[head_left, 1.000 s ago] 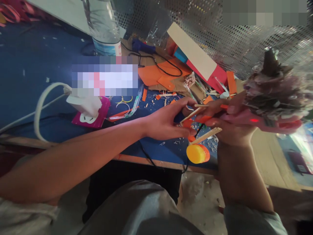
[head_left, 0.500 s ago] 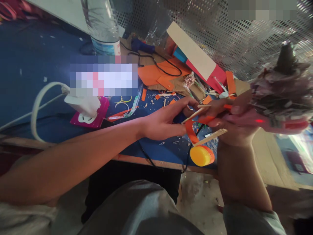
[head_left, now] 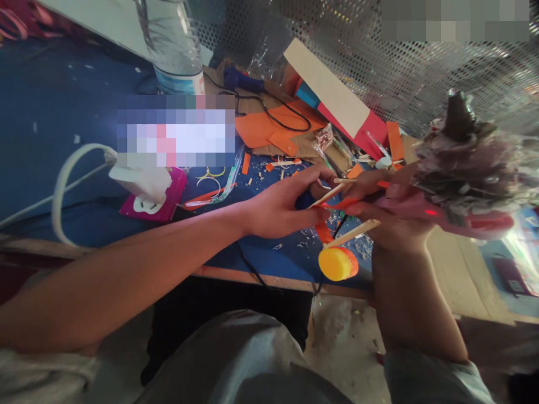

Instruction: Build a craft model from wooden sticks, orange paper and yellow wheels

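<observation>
My left hand point(head_left: 280, 210) pinches a small craft piece made of an orange paper strip point(head_left: 323, 232) and wooden sticks point(head_left: 353, 233). A yellow disc with an orange rim point(head_left: 336, 264) sits at the lower end of the piece, near the table's front edge. My right hand point(head_left: 400, 224) is closed around a pink glue gun point(head_left: 455, 216) with a red light; its dark nozzle points up and clumped glue residue surrounds it. The fingertips of my right hand also meet the orange strip beside my left hand. Part of the piece is hidden behind the fingers.
A clear plastic bottle point(head_left: 174, 50) and a white plug on a magenta power socket point(head_left: 154, 202) stand to the left. Orange paper point(head_left: 265, 123), a blue-handled tool point(head_left: 242, 79) and a cream strip point(head_left: 328, 87) lie at the back. Scraps litter the blue tabletop point(head_left: 54, 123).
The glue gun and my right hand have shifted a little left. The yellow disc has moved slightly left and up, and the orange strip now looks bent between my hands.
</observation>
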The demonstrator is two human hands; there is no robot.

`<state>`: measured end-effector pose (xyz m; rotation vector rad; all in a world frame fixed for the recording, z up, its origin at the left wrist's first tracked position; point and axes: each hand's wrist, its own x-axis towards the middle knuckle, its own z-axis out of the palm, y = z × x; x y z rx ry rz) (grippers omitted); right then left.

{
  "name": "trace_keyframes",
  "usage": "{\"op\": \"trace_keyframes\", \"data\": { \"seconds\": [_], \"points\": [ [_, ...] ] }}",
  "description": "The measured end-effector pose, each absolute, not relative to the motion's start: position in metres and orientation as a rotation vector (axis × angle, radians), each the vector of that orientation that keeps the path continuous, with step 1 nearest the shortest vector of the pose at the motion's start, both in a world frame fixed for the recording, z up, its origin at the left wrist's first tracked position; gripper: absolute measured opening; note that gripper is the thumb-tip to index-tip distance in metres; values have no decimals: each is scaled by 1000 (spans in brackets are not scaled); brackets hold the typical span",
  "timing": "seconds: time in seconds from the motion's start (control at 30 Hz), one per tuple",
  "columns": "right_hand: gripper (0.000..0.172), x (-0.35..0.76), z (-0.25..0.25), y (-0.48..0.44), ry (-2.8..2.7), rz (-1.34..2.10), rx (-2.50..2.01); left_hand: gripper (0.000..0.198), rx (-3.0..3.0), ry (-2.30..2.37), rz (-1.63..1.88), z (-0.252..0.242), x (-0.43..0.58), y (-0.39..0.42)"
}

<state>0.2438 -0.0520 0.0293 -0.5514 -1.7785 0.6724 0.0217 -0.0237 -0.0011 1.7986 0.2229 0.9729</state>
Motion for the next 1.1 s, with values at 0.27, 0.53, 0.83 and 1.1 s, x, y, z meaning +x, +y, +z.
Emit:
{"op": "trace_keyframes", "data": {
  "seconds": [0.27,0.53,0.83,1.1],
  "points": [
    [23,249,27,-55,-1847,487,-675,37,1745,199,928,1,21,-25],
    [17,240,37,-59,-1866,443,-746,44,1732,202,959,-2,22,-21],
    [22,240,40,-63,-1844,530,-957,45,1708,165,978,-8,23,-16],
    [19,246,34,-65,-1761,661,-997,44,1671,177,961,-8,21,-16]
  ]
}}
